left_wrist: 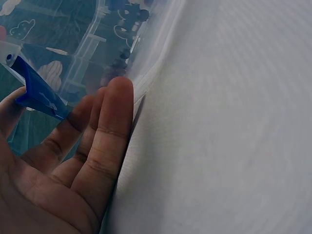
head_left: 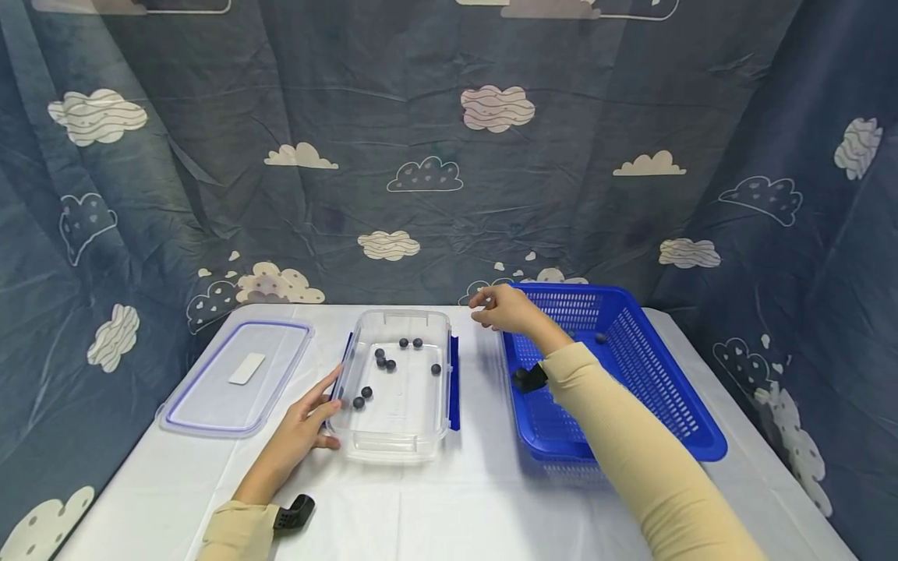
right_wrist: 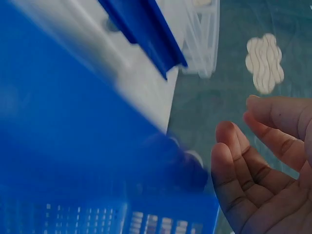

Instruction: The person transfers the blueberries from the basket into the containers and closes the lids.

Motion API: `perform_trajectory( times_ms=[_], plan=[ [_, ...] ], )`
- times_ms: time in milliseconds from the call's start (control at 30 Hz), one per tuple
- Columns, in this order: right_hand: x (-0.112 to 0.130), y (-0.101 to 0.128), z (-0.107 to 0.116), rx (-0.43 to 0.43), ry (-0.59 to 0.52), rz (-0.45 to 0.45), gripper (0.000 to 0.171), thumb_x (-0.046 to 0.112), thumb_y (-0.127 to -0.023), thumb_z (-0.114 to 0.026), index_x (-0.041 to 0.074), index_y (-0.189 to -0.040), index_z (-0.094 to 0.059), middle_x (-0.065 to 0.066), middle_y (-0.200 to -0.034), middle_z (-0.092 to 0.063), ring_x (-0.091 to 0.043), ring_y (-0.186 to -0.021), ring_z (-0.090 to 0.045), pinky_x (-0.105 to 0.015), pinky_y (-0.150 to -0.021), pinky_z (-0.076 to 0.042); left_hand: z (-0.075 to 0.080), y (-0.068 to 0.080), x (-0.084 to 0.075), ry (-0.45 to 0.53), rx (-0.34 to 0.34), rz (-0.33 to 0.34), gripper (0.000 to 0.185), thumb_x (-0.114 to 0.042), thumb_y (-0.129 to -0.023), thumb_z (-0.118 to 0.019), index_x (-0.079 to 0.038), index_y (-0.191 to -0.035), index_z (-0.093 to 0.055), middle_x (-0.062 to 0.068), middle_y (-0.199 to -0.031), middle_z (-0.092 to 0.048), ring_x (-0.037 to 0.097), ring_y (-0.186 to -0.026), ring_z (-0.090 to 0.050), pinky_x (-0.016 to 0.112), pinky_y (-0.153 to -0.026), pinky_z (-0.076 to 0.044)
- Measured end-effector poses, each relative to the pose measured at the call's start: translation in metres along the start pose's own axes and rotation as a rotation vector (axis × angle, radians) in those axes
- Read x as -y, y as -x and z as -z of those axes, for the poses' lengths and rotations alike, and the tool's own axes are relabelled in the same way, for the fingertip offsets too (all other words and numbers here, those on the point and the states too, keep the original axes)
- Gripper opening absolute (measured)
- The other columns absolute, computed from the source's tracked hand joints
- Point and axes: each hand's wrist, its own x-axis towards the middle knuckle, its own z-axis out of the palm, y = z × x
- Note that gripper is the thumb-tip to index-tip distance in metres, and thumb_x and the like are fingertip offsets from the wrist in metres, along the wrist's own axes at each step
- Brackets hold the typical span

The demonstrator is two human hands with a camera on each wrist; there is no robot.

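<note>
A clear plastic container sits mid-table with several dark berries inside. My left hand rests against its left wall, fingers straight; in the left wrist view the fingers press flat on the container beside its blue clasp. My right hand hovers above the gap between the container and the far left corner of a blue basket. Its fingers are loosely curled with nothing visible in them. One berry lies in the basket.
The container's lid lies flat at the left on the white tablecloth. A cloud-print curtain closes off the back and sides. The blue basket fills the right wrist view, blurred.
</note>
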Motion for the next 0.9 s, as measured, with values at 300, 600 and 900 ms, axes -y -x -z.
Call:
perform_trajectory(
  times_ms=[300, 600, 900],
  plan=[
    [-0.039, 0.006, 0.027, -0.073, -0.057, -0.050, 0.029, 0.017, -0.104, -0.070, 0.000, -0.128, -0.072, -0.012, -0.094, -0.069, -0.032, -0.096, -0.072, -0.039, -0.084, -0.066, -0.001, 0.000, 0.000, 0.001, -0.002, 0.009, 0.061, -0.022, -0.111, -0.057, -0.031, -0.168, -0.039, 0.027, -0.139, -0.049, 0.030, -0.114, -0.056, 0.035, -0.071, -0.068],
    [-0.073, 0.016, 0.047, -0.119, -0.030, -0.111, 0.034, 0.019, -0.106, -0.066, -0.003, -0.132, -0.069, -0.018, -0.107, -0.072, -0.039, -0.108, -0.074, -0.043, -0.090, -0.067, -0.001, 0.001, -0.001, 0.000, -0.003, 0.012, 0.060, -0.023, -0.111, -0.057, -0.031, -0.168, -0.038, 0.028, -0.140, -0.049, 0.032, -0.119, -0.054, 0.035, -0.071, -0.068],
    [-0.106, 0.022, 0.053, -0.150, -0.043, -0.203, 0.035, 0.017, -0.105, -0.067, -0.005, -0.132, -0.068, -0.021, -0.108, -0.077, -0.024, -0.091, -0.074, -0.030, -0.076, -0.065, -0.001, 0.001, -0.002, -0.013, 0.002, 0.006, 0.060, -0.022, -0.112, -0.056, -0.030, -0.168, -0.038, 0.028, -0.136, -0.051, 0.028, -0.111, -0.056, 0.036, -0.072, -0.068]
  ],
)
